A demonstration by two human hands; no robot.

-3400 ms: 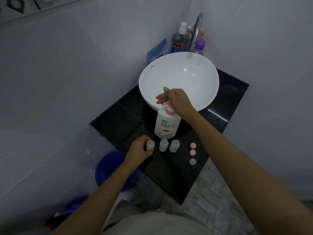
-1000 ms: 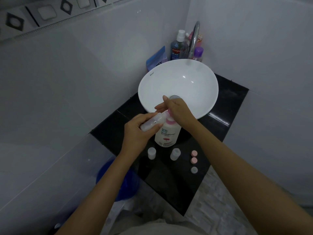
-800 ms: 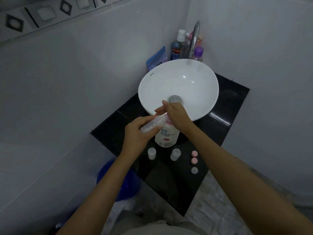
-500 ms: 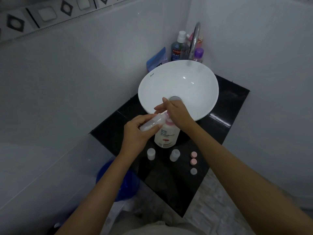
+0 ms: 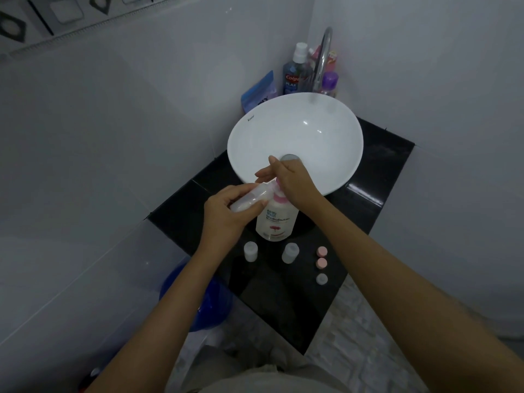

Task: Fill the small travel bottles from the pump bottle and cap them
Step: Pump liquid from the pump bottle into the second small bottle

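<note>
left hand curls around a clear travel bottle, thumb and fingers wrapped on its body. bottle lies tilted, long axis running lower-left to upper-right, mouth pointing up-right at the pink pump nozzle. shokubutsu pump bottle stands upright on the black counter, just in front of the white basin. right hand sits on the pump head, fingers straight, pressing. two more travel bottles stand open below; three caps lie in a column at right. since half a second ago the held bottle and both hands keep the same pose; 3.4 s ago all three bottles stood in a row.
</note>
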